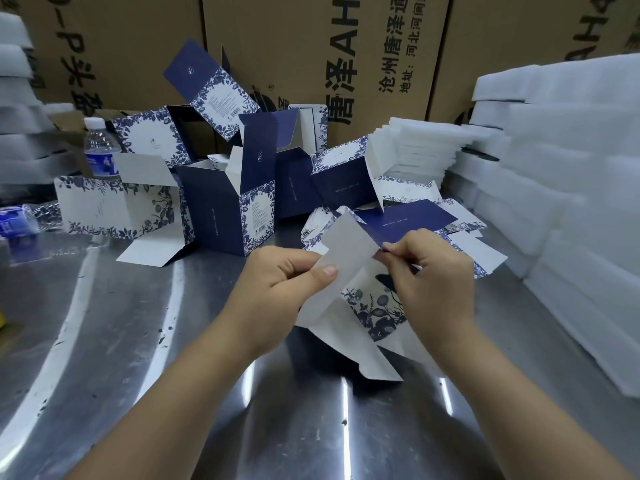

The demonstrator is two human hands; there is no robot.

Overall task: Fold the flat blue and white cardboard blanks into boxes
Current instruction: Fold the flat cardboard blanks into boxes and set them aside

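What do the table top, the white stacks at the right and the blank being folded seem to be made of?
Table top: likely stainless steel, brushed; it shows streaky bright reflections.
White stacks: probably soft foam sheet, matte; edges look thick and fuzzy.
Blank: thin printed cardboard, plain white inside; it bends along sharp creases.

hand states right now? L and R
Left hand: closed, pinching the white flap of the cardboard blank.
Right hand: closed, pinching the same blank at the edge of its blue panel.
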